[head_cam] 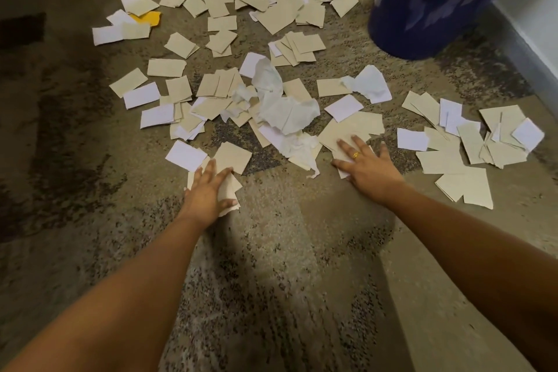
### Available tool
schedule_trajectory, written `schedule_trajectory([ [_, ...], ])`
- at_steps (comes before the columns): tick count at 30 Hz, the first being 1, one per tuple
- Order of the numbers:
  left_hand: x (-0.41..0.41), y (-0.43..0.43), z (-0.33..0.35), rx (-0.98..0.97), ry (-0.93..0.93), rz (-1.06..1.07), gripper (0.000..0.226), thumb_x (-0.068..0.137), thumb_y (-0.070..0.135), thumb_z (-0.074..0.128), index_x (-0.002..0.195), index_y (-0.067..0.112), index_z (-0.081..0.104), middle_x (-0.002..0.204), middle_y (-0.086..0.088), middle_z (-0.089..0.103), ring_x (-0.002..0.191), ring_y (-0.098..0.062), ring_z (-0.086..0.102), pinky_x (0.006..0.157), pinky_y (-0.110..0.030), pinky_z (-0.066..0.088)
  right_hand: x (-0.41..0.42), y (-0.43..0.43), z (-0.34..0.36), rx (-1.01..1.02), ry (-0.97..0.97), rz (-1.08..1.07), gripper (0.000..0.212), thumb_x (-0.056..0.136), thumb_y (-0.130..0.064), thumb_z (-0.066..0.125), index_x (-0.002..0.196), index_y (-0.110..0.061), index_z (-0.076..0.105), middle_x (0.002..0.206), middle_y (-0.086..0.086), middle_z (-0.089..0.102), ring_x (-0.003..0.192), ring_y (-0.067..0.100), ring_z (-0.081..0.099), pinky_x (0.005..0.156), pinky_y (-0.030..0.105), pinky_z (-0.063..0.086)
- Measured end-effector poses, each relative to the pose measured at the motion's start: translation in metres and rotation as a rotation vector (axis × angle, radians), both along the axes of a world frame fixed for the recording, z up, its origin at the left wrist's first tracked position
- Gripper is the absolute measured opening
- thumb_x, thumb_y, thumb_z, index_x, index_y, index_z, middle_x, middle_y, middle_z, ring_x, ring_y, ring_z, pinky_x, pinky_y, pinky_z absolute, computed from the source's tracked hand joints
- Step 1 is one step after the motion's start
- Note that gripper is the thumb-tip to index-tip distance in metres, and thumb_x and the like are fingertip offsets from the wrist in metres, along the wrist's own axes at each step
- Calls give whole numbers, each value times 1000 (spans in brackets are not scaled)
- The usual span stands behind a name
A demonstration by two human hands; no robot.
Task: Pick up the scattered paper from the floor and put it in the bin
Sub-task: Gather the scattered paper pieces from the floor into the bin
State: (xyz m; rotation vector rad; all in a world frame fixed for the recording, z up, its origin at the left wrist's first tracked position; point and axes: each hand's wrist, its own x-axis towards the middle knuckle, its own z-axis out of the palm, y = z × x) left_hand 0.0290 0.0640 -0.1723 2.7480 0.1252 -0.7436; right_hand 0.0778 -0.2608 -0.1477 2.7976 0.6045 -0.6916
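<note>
1. The scattered paper (271, 39), mostly beige and white torn pieces, lies across the mottled carpet (287, 281) from the middle of the view out to 12 o'clock and 3 o'clock.
2. The left hand (208, 193) rests palm-down on a few beige and white pieces at the near edge of the mess; its grip is wide, fingers spread flat, closed around nothing.
3. The right hand (367, 167), wearing a gold ring (356, 155), presses flat on beige pieces at about 2 o'clock from the left hand; its grip is also wide and holds nothing.
4. Crumpled white tissue (280, 103) sits between and beyond the two hands, toward 12 o'clock.
5. A single yellow scrap (149, 18) lies at 10 o'clock among white pieces.
6. The dark blue bin (422, 12) stands at 1 o'clock, beside a white wall (534, 21), well apart from both hands.
</note>
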Motion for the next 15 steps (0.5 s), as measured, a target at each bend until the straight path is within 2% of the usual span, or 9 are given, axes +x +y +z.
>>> schedule_trajectory([
  [4,27,-25,4,25,90,-84,84,88,35,62,150,34,5,159,0,-13,145,-32,-10,113,-59,17,3,-11,-3,21,25,-146,52,99,-35,37,146,-43,14,157,-1,-17,143,35,-16,104,71,14],
  [9,62,-60,5,20,102,-151,87,87,26,64,150,33,4,159,2,-13,146,-28,-9,111,-62,15,12,-26,-12,124,150,-375,57,96,-42,41,145,-46,12,156,1,-21,142,39,-14,103,72,18],
  [12,83,-72,6,8,98,-179,89,84,22,68,150,31,8,159,-1,-11,146,-31,-6,113,-60,17,21,-38,-15,184,157,-423,60,96,-41,44,145,-45,11,156,5,-20,141,43,-8,108,65,21],
  [15,109,-87,8,48,119,-214,94,81,22,72,150,30,9,159,-5,-10,145,-37,-5,112,-60,21,38,-44,-10,213,150,-482,68,92,-44,50,146,-43,9,155,10,-22,141,47,-2,113,53,18],
])
